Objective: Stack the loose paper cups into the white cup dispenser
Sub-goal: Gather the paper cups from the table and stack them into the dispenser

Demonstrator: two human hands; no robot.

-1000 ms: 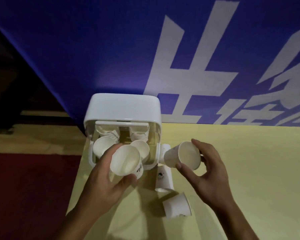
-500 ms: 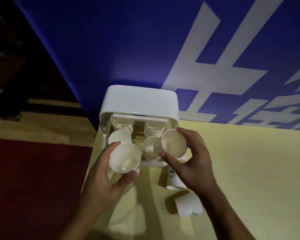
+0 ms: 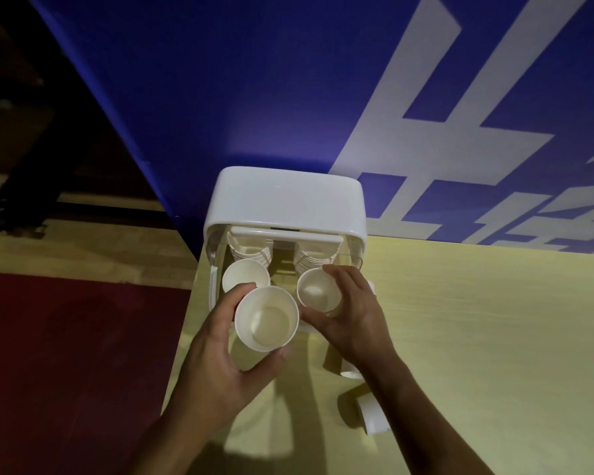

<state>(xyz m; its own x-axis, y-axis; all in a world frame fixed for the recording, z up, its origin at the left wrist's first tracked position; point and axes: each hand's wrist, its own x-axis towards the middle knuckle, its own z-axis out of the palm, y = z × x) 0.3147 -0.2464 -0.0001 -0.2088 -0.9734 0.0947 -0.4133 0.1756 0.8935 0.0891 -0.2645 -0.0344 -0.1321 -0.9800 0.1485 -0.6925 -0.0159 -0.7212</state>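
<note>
The white cup dispenser (image 3: 288, 197) stands at the table's back left corner, with two stacks of paper cups inside. My left hand (image 3: 220, 358) grips a paper cup (image 3: 266, 318) just in front of the dispenser, mouth up. The left stack's top cup (image 3: 246, 279) shows behind it. My right hand (image 3: 354, 313) holds another paper cup (image 3: 318, 291) that sits on top of the right stack (image 3: 314, 258). Two loose cups lie on the table: one (image 3: 352, 373) mostly hidden under my right wrist, one (image 3: 371, 414) beside my right forearm.
The yellow table (image 3: 494, 337) stretches right of the dispenser. Its left edge runs along a red floor area (image 3: 66, 354). A blue wall banner (image 3: 254, 80) with white characters rises directly behind the dispenser.
My right hand carried its cup from beside the dispenser onto the right stack. My left hand turned its cup mouth-up and kept it in front of the left stack. The view shifted left.
</note>
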